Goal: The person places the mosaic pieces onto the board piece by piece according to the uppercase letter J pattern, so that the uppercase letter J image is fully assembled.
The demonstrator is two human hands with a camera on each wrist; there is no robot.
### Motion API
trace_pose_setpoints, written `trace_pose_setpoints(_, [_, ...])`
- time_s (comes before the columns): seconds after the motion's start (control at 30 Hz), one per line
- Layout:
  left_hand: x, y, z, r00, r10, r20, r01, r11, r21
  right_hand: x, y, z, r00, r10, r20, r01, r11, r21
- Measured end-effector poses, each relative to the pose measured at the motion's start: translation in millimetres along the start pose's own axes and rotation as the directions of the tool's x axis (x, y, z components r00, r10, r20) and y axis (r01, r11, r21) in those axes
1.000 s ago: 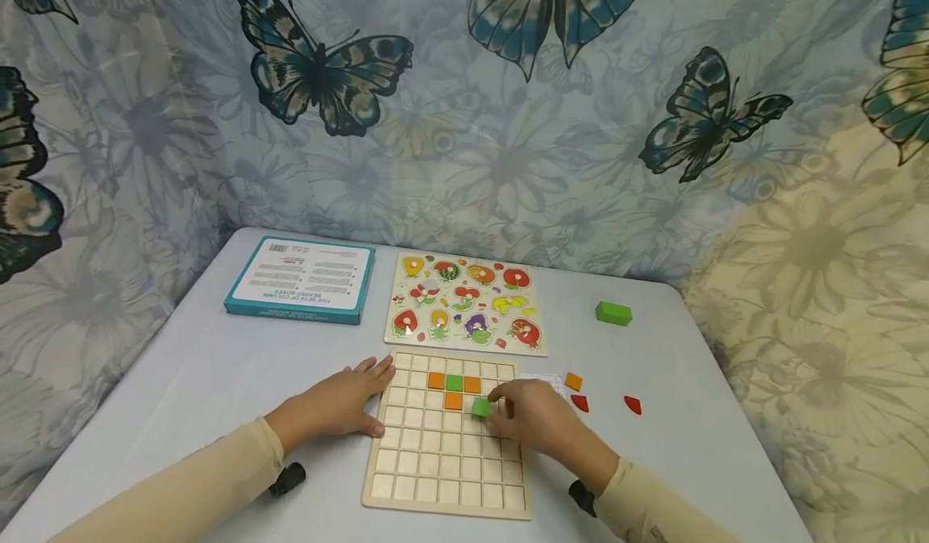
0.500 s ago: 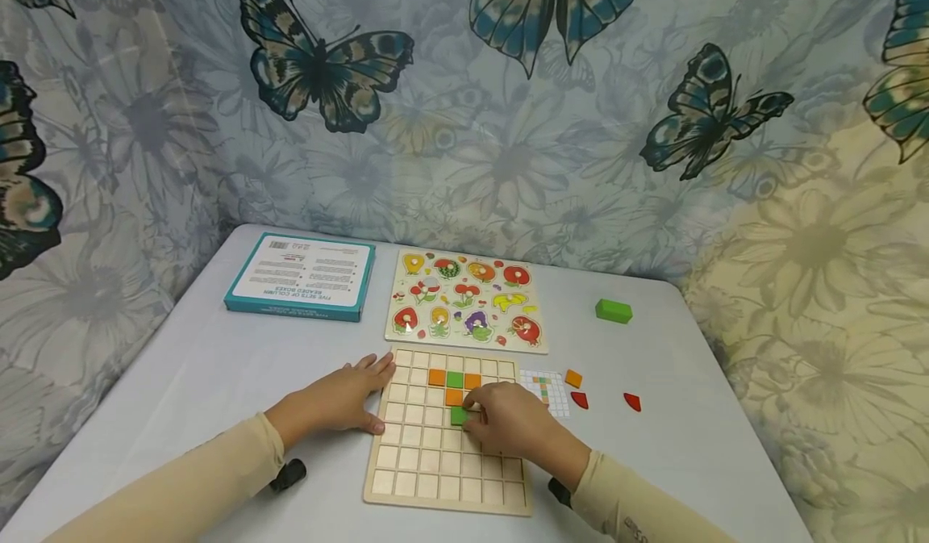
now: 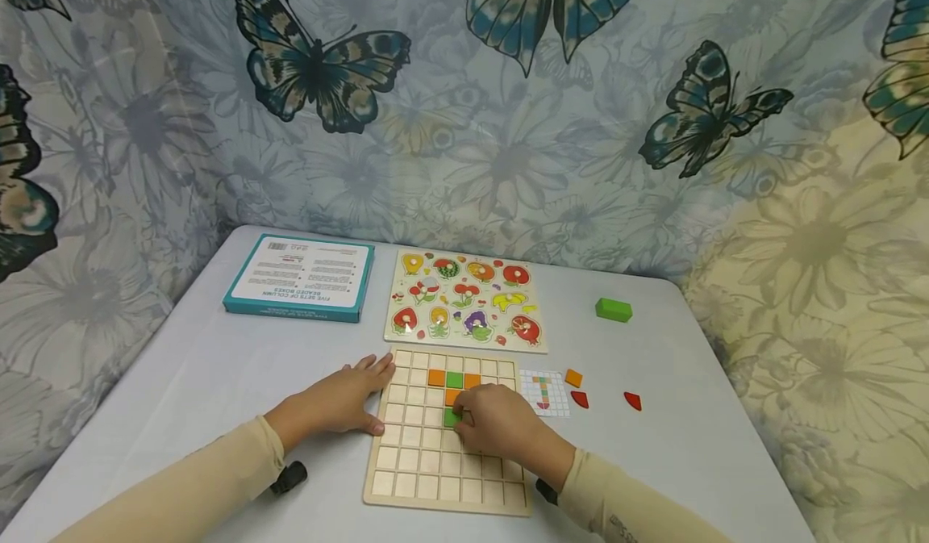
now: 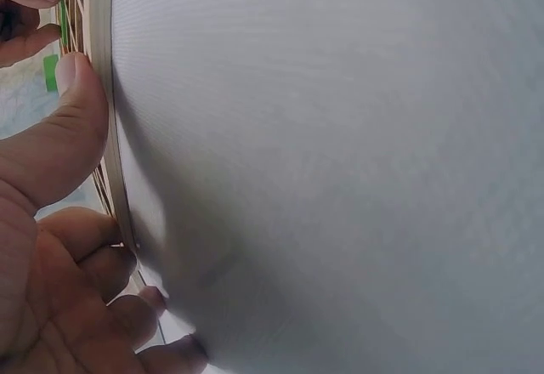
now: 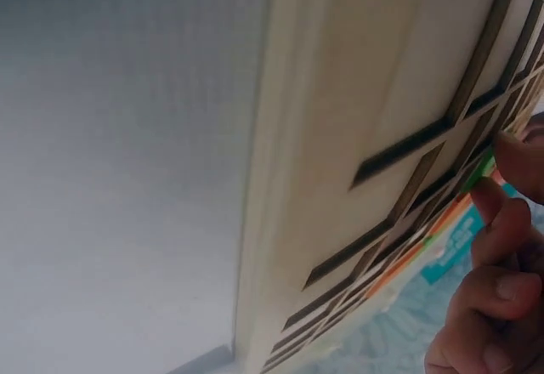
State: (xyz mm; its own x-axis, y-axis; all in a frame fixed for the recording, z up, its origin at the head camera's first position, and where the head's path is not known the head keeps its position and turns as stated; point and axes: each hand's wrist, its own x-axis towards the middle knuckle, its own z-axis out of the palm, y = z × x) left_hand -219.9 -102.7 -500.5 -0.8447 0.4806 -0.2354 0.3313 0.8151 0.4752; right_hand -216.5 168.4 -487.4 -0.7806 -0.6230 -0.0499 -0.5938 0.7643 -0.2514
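My right hand [image 3: 504,426] pinches a green square tile [image 3: 450,418] between thumb and fingers, at a cell of the wooden grid board [image 3: 428,486]. In the right wrist view the fingertips also meet this tile [image 5: 480,172], while the curled fingers hide part of it. Just above lies an orange tile [image 3: 451,398], under a row of an orange tile [image 3: 436,378], a green tile [image 3: 454,380] and another orange tile [image 3: 472,381]. My left hand [image 3: 334,402] rests at the board's left edge, fingers spread; its thumb [image 4: 81,127] touches the rim in the left wrist view.
Right of the board lie a pattern card [image 3: 555,398], a loose orange tile [image 3: 573,378] and two red pieces [image 3: 579,399]. A green block [image 3: 614,310] is farther back. Behind the board are a fruit puzzle [image 3: 464,309] and a teal-edged box [image 3: 297,277].
My right hand has moved left across the board with the green tile, bringing it to the cell below the lone orange tile. More of the pattern card shows. My left hand stays put.
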Motion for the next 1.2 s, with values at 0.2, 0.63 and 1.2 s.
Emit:
trace_pose_setpoints(0.2, [-0.3,0.0,0.9,1.0,0.002,0.005,-0.002,1.0,0.001,-1.2,-0.8,-1.8,1.0,0.016,0.01,-0.016,1.0,-0.004])
trace_pose_setpoints(0.63, [-1.2,-0.6,1.3,1.0,0.011,0.014,-0.011,1.0,0.021,-53.0,84.2,-50.0,0.922,0.361,-0.141,-0.364,0.931,0.002])
trace_pose_setpoints(1.2, [-1.6,1.3,-3.4,1.0,0.024,0.003,-0.024,0.998,0.062,-116.7,171.9,-70.4,0.768,0.64,-0.01,-0.64,0.767,-0.042])
